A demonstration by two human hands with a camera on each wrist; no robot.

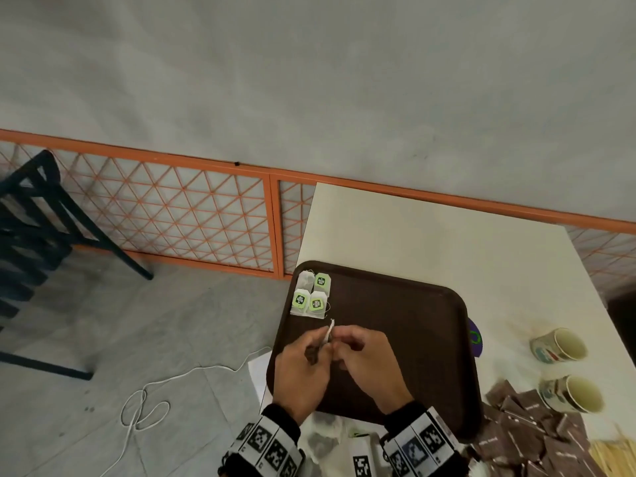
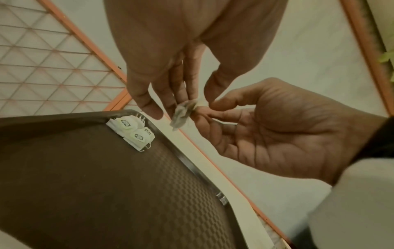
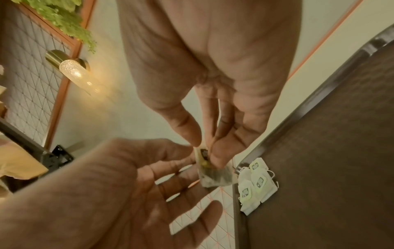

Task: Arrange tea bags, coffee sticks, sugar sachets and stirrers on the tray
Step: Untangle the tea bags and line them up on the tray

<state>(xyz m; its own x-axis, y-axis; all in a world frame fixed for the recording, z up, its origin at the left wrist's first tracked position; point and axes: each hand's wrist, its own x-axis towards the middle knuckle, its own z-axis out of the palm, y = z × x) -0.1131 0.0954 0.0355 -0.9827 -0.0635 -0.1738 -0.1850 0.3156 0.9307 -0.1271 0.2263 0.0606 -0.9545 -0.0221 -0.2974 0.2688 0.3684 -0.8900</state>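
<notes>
A brown tray (image 1: 395, 321) lies on the white table (image 1: 447, 235). Several green-tagged tea bags (image 1: 311, 294) sit together in its far left corner, also seen in the wrist views (image 2: 132, 133) (image 3: 255, 185). Above the tray's near left part, both hands meet on one more tea bag (image 1: 326, 333). My left hand (image 1: 321, 346) pinches its pouch (image 2: 181, 114) between thumb and fingers. My right hand (image 1: 339, 342) pinches the tag end (image 3: 204, 155) with thumb and forefinger; the pouch (image 3: 215, 176) hangs below. The held bag is clear of the tray surface.
Two cups (image 1: 559, 346) (image 1: 571, 394) stand right of the tray. A heap of brown sachets (image 1: 526, 428) and wooden stirrers (image 1: 616, 456) lie at the near right. Loose tea bags (image 1: 323, 438) lie near my wrists. A dark chair (image 1: 34, 218) and white cable (image 1: 144, 407) are on the floor at the left.
</notes>
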